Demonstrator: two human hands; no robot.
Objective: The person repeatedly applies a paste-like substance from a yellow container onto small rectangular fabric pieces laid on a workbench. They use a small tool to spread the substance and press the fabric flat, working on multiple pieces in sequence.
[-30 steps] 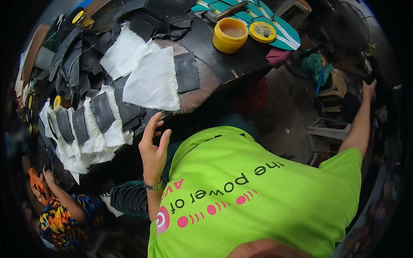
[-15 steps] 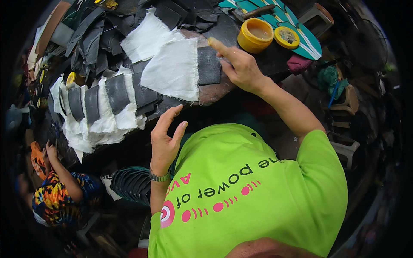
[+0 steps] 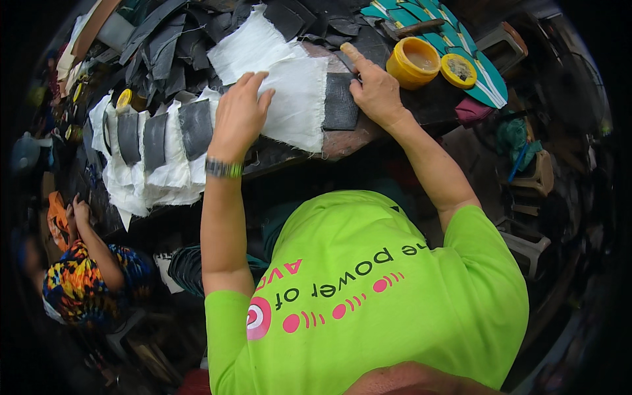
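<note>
A white cloth piece (image 3: 296,99) with frayed edges lies on the worktable, its right edge overlapping a dark grey rubber-like piece (image 3: 340,102). My left hand (image 3: 240,118), with a watch on its wrist, is over the left side of the cloth, fingers stretched and thumb apart. What lies under its palm is hidden. My right hand (image 3: 382,92) is at the right edge of the dark piece, thumb close against it. Its index finger points out with a yellowish, glue-like coating on the tip; the other fingers are curled. Nothing shows in either hand.
Right of my right hand stand a yellow tub (image 3: 413,62) of pale paste and its lid (image 3: 459,71). Behind are teal sole-shaped pieces (image 3: 484,72) and a hammer-like tool (image 3: 421,27). Left lie white cloths with dark patches (image 3: 155,141) and dark scraps (image 3: 164,52). Another person (image 3: 85,276) sits lower left.
My left hand has moved up from below the table edge onto the cloth's left side. My right hand has shifted slightly, thumb now by the dark piece's edge. The whole view has shifted a little.
</note>
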